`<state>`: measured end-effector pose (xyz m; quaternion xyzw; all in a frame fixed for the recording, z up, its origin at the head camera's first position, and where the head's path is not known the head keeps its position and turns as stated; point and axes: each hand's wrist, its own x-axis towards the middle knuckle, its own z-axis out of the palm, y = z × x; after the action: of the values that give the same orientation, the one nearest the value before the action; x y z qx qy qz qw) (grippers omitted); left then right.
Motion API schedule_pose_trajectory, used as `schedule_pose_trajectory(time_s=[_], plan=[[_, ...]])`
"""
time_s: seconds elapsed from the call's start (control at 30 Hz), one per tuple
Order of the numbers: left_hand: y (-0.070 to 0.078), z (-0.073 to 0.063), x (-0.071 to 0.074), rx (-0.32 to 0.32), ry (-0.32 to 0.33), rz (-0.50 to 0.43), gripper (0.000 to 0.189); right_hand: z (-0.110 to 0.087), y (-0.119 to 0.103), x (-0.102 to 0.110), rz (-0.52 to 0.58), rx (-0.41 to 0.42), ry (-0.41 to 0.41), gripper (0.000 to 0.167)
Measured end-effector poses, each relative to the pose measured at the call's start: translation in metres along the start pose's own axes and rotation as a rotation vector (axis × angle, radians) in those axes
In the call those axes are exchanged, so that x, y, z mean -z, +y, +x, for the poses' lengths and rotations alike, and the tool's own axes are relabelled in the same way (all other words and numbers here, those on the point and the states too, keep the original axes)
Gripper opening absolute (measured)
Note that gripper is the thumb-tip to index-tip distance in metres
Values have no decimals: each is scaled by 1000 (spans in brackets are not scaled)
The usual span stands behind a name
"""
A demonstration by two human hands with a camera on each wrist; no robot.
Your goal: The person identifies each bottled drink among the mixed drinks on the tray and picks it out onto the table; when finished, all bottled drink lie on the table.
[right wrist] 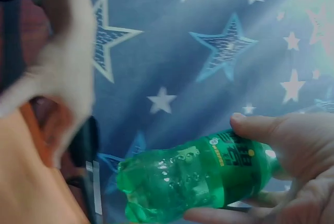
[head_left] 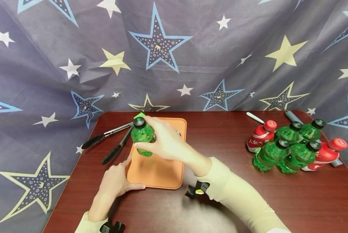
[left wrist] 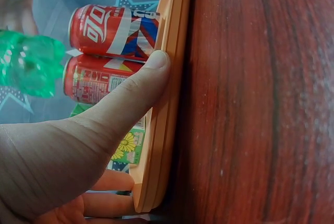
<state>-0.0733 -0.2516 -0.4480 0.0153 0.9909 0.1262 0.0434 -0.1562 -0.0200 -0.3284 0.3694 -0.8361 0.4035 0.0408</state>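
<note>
My right hand (head_left: 169, 140) grips a green soda bottle (head_left: 143, 134) with a black cap, holding it over the orange tray (head_left: 159, 176). In the right wrist view the bottle (right wrist: 193, 177) is clear of the tray, thumb and fingers around its labelled upper part. My left hand (head_left: 115, 179) holds the tray's near left corner, thumb along the near rim and fingers round the left side. Two red cola cans (left wrist: 96, 28) and a green carton with yellow flowers (left wrist: 128, 148) stand in the tray in the left wrist view; the right hand mostly hides them in the head view.
Black-handled metal tongs (head_left: 112, 154) lie spread left of the tray. At the right, several green bottles (head_left: 271, 155) stand grouped with two red bottles (head_left: 261, 137). A white-handled tool (head_left: 254, 117) and a grey rod (head_left: 293, 117) lie behind them. A star-patterned cloth (head_left: 159, 81) hangs behind the table.
</note>
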Motion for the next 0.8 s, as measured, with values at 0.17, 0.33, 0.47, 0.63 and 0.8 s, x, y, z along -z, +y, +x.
schedule_pose_trajectory(time_s=[0.17, 0.33, 0.47, 0.63, 0.8], plan=[[0, 0, 0, 3, -2, 5, 133, -1, 1, 32, -47, 46, 52, 56], [0, 0, -1, 8, -14, 13, 133, -4, 11, 59, -13, 33, 96, 54], [0, 0, -1, 15, -16, 8, 133, -10, 20, 79, 9, -33, 134, 58], [0, 1, -1, 13, -15, 10, 135, -19, 34, 99, -35, -73, 174, 62], [-1, 1, -2, 11, -7, 0, 134, -30, 47, 116, -82, -118, 219, 55]])
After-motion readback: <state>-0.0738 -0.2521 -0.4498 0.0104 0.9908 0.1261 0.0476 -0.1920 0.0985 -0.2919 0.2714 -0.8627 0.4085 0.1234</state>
